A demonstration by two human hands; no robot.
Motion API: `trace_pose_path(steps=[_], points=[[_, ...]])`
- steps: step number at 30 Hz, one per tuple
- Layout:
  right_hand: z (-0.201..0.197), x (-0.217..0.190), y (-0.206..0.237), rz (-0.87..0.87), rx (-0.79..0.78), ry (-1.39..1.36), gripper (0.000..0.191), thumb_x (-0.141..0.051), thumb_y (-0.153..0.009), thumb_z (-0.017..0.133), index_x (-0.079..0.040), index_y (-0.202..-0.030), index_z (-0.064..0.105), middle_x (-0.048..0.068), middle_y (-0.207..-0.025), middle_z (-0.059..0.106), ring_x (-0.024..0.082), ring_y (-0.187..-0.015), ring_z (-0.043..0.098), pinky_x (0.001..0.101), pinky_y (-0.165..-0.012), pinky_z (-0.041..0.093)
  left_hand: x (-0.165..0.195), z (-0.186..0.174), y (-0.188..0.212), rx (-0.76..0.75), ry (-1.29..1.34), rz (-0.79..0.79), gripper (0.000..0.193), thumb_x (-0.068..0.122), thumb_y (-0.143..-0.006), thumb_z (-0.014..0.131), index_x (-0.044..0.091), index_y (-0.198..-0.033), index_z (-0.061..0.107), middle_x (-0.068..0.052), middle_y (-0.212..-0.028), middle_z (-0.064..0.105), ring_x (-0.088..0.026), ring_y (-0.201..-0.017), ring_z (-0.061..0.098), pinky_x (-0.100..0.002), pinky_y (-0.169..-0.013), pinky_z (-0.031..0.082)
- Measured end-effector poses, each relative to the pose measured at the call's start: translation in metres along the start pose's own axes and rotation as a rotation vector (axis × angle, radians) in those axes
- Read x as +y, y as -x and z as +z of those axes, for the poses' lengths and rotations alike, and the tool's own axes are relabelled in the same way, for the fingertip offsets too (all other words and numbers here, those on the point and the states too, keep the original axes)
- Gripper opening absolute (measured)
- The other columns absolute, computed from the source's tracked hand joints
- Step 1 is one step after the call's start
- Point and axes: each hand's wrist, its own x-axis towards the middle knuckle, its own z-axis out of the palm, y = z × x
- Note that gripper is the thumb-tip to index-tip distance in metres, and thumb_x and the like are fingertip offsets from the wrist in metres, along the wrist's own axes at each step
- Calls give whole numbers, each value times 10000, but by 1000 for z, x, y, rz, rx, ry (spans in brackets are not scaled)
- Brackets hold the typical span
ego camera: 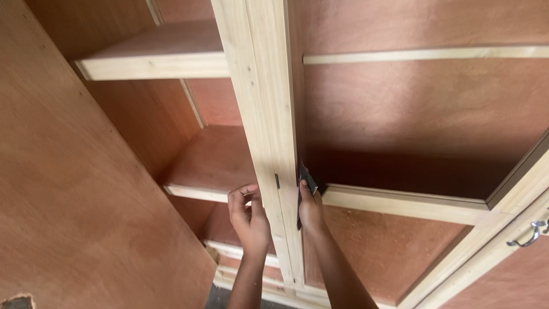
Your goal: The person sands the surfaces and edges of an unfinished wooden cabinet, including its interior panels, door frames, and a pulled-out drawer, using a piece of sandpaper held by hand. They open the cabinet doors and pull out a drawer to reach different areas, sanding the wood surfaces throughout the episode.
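Note:
I look into a wooden cabinet of pale timber and reddish plywood. My left hand curls its fingers against the left side of the pale upright post that divides the cabinet, holding nothing. On the post's right side my right hand presses a dark folded sheet, likely sandpaper, against the post's edge, just where a horizontal shelf rail meets it. A small dark mark or hinge piece sits on the post between my hands.
Shelves span the left compartment at two heights. A large plywood door panel stands open at the left. At the right, another door frame carries a metal handle. The cabinet's base rail runs below my wrists.

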Motion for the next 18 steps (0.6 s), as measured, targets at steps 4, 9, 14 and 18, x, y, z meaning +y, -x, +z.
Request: trace_pose_path(steps=[4,9,14,18], points=[[38,-39,-1,-43,4,-77,620,-430,-1015,507,2,-1458,485,86,-1431,583,170,-1316,517,332,-1126,359,18,6,-18,-71,10,35,239,-78,-907,524,29,-1067,668,-80,-1077,585,-172,-915,635,-295,-841,546],[74,-104,-65,-174,-90,30,652,-475,-1025,499,23,-1446,520,105,-1421,594,184,-1318,510,350,-1136,348,38,17,-56,-179,105,173,283,-94,-875,510,46,-1072,658,-92,-1150,550,-171,-1043,598,-288,-821,551],[58,-72,-42,-675,-172,168,813,-485,-1062,526,-6,-1607,160,72,-1668,235,192,-1540,181,375,-1237,125,40,46,-129,-131,-84,258,288,22,-935,580,63,-1213,641,-115,-1207,576,-297,-1017,553,-402,-866,456],[49,-63,-22,-176,-9,139,759,-475,-977,547,-1,-1537,355,102,-1516,473,197,-1427,381,380,-1180,253,17,79,-169,-26,-16,419,541,261,-1004,643,-57,-1397,449,-235,-1315,458,-357,-1184,501,-497,-1004,402]])
